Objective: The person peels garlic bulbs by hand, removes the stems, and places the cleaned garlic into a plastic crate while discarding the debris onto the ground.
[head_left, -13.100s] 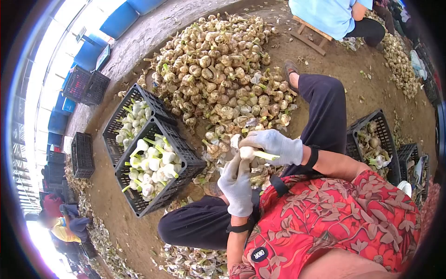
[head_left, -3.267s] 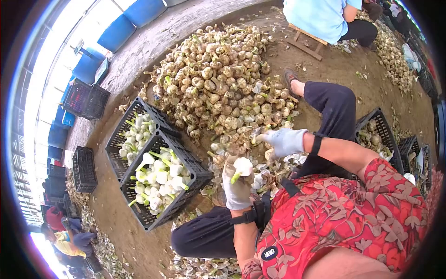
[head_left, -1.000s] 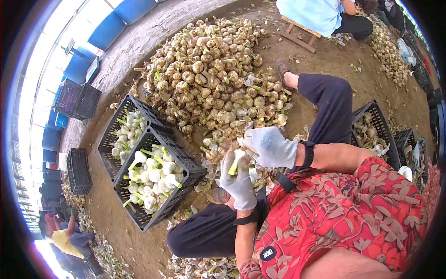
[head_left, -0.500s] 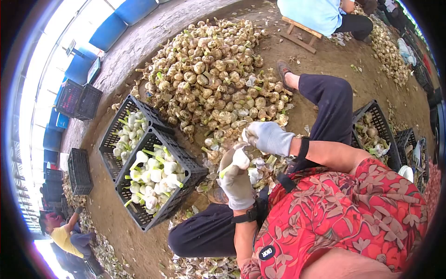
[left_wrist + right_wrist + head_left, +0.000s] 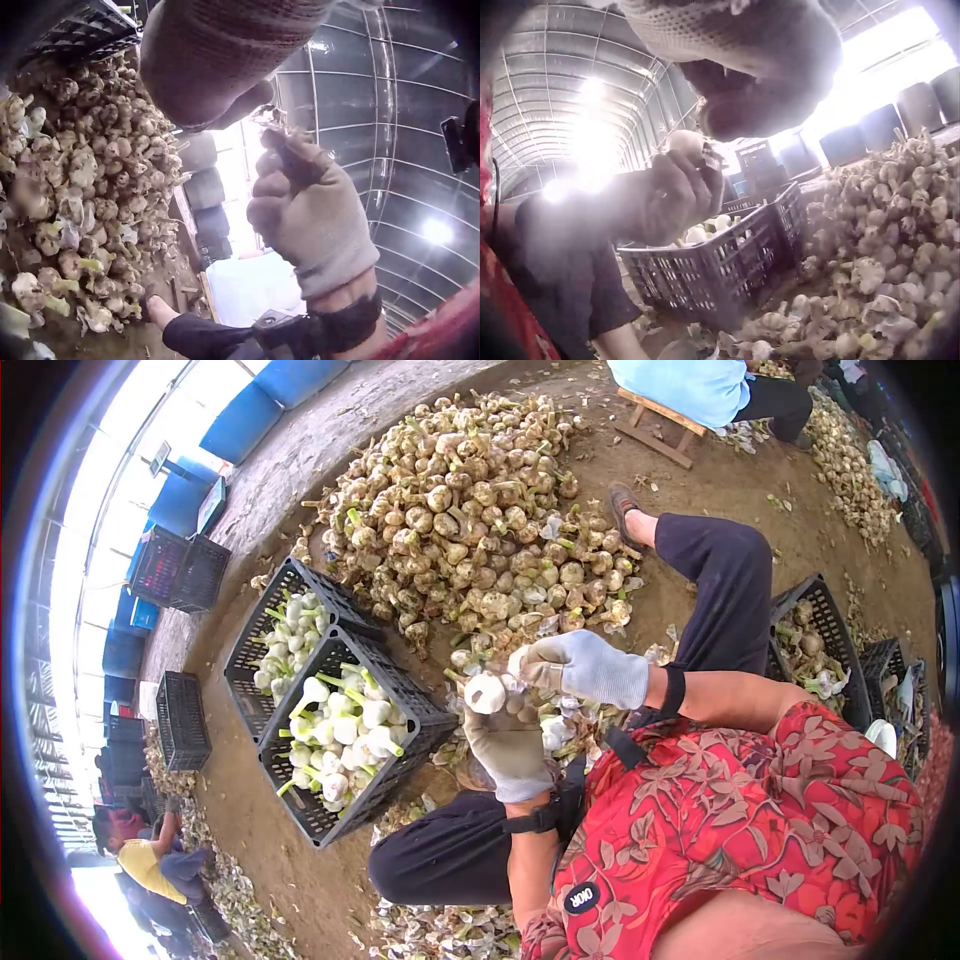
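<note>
Curled fingers of the person's left hand (image 5: 507,755), in a soiled, pale knitted glove, hold a round white garlic bulb (image 5: 485,694) aloft on the person's side of a broad heap of tan-brown, unpeeled garlic (image 5: 450,510). Close to that bulb, on the same side of the heap, the likewise gloved right hand (image 5: 590,667) has its fingers bent inward; a small, pale papery scrap (image 5: 517,662) shows at their tips, though whether they pinch it I cannot tell. Whitish, crumpled peelings (image 5: 560,725) litter the ground between the heap and the person. Just beside the heap stands a black, slotted plastic crate (image 5: 405,685) of clean white bulbs with green stems (image 5: 345,725), and next to it, also by the heap, a second black plastic crate (image 5: 340,595) holds more. Beyond the heap, someone in a light blue shirt (image 5: 680,390) sits on a low wooden stool (image 5: 662,411).
</note>
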`<state>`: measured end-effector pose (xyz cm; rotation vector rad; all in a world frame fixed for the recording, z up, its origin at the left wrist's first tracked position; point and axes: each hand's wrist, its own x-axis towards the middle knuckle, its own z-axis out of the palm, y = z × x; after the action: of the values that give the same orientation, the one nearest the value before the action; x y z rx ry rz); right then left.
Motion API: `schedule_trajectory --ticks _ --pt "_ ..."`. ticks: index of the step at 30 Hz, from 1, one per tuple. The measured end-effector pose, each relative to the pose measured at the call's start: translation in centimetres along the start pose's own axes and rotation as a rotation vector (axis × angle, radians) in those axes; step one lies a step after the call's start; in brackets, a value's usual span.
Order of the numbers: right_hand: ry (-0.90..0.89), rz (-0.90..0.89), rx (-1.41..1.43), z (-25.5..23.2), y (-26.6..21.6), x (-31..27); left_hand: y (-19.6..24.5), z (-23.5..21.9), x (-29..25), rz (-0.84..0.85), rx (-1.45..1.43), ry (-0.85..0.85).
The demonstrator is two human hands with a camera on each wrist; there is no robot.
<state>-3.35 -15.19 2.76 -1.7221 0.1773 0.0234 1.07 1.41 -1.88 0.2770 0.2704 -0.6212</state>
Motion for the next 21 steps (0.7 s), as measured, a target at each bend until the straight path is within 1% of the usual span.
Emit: schedule_trajectory --ticks 1,2,3,4,6,7,9,10,12,13,16,18,20,21 --pt "0.011 -0.012 0.086 0.4 0.0 0.2 0.1 0.1 0.0 0.009 0.036 -0.059" --pt "0.024 -0.021 0.172 0.8 -0.1 0.5 -0.2 0.2 -0.1 0.065 0.115 0.035" --pt "0.037 0.006 0.218 1.0 0.0 0.8 -0.7 1.7 -0.3 0.119 0.192 0.128" --pt "0.022 0.041 0.176 1.2 -0.3 1.0 -1.1 2.9 -0.7 0.172 0.27 0.221" --pt "-0.008 0.11 0.095 1.4 -1.4 1.2 -1.5 3.3 -1.2 0.232 0.452 0.127" --pt "-0.009 0.16 0.147 1.5 -1.9 1.3 -1.4 2.9 -1.3 0.258 0.526 0.095" --pt "-0.005 0.123 0.11 1.7 -1.6 1.7 -1.2 2.3 -1.6 0.284 0.635 0.058" --pt "-0.006 0.105 0.089 1.7 -1.4 1.8 -1.2 2.2 -1.5 0.283 0.64 0.044" --pt "-0.094 0.25 0.215 1.0 -1.7 1.9 -1.1 1.8 -1.4 0.283 0.648 0.017" --pt "-0.138 0.323 0.278 0.6 -1.7 1.9 -1.1 1.7 -1.4 0.274 0.639 0.039" --pt "-0.219 0.319 0.611 0.1 -0.3 2.3 -1.0 1.5 -1.4 0.235 0.6 0.084" --pt "-0.201 0.339 0.662 -0.3 0.1 1.9 -0.5 1.5 -1.3 0.189 0.556 0.092" --pt "-0.155 0.326 0.675 -0.1 -0.2 1.7 -0.8 1.4 -1.2 0.205 0.516 0.053" --pt "-0.119 0.332 0.591 -0.1 -1.4 1.4 -0.9 1.3 -1.1 0.215 0.496 0.033"
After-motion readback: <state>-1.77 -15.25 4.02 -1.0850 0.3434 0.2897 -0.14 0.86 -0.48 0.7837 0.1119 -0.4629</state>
